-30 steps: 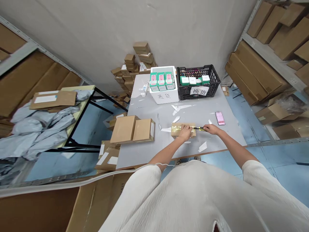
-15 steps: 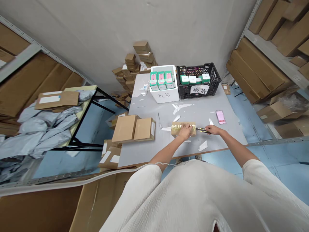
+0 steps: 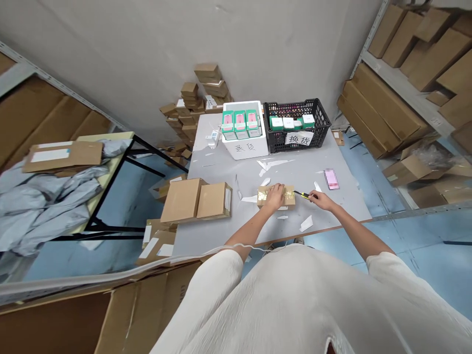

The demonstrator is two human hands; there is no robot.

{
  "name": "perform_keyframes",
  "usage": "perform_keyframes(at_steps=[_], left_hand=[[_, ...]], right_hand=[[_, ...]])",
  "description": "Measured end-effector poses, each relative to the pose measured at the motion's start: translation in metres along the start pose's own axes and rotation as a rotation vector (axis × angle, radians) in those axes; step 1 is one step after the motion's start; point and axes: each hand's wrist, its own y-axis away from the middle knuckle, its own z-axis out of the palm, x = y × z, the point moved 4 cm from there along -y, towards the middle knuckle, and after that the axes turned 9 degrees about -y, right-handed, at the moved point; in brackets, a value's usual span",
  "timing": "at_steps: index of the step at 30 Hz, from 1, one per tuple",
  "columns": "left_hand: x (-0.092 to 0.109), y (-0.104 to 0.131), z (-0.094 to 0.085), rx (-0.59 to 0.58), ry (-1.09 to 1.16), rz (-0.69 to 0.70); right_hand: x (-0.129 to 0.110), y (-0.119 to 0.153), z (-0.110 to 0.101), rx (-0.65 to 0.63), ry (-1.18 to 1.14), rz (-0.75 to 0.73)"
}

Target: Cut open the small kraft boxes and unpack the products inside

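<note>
A small cardboard box (image 3: pixel 289 200) with shiny yellowish tape along its top lies near the front of the grey table. My left hand (image 3: pixel 275 197) is on top of it, fingers bent over the box and gripping it. In my right hand (image 3: pixel 320 200) is a yellow-and-black utility knife (image 3: pixel 304 195), its tip at the right end of the taped top. From this angle I cannot tell how deep the blade sits. Torn white paper scraps (image 3: pixel 306 223) lie around the box.
Two larger cardboard boxes (image 3: pixel 182 200) stand at the table's left. Behind are a white foam bin (image 3: pixel 246 148) and a black crate (image 3: pixel 298 143), both holding green-and-white packages. A pink phone-like item (image 3: pixel 331 179) lies at right. Shelves with cartons (image 3: pixel 383 115) flank the table.
The knife has swung from nearly level to a slant, its tip now higher by the box's right end. My view has shifted slightly; my left hand stays on the box.
</note>
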Motion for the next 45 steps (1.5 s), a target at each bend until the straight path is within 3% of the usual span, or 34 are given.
perform_keyframes(at_steps=[9, 23, 26, 31, 34, 45], left_hand=[[-0.012, -0.003, 0.011, -0.023, -0.056, 0.049], [-0.020, -0.002, 0.034, 0.133, -0.061, 0.060], [-0.022, -0.001, 0.038, 0.149, -0.025, 0.052], [-0.022, 0.003, 0.044, 0.184, 0.032, 0.049], [-0.020, 0.004, 0.044, 0.184, 0.050, 0.046], [-0.016, 0.017, 0.025, 0.184, 0.004, 0.045]], right_hand=[[-0.024, 0.006, 0.029, -0.006, 0.346, -0.161], [-0.027, 0.003, 0.054, 0.142, 0.592, -0.152], [-0.025, 0.005, 0.047, 0.203, 0.563, -0.165], [-0.003, 0.007, 0.011, 0.400, 0.450, -0.084], [0.012, 0.002, -0.002, 0.421, 0.370, -0.044], [0.033, -0.026, 0.015, 0.373, 0.283, 0.158]])
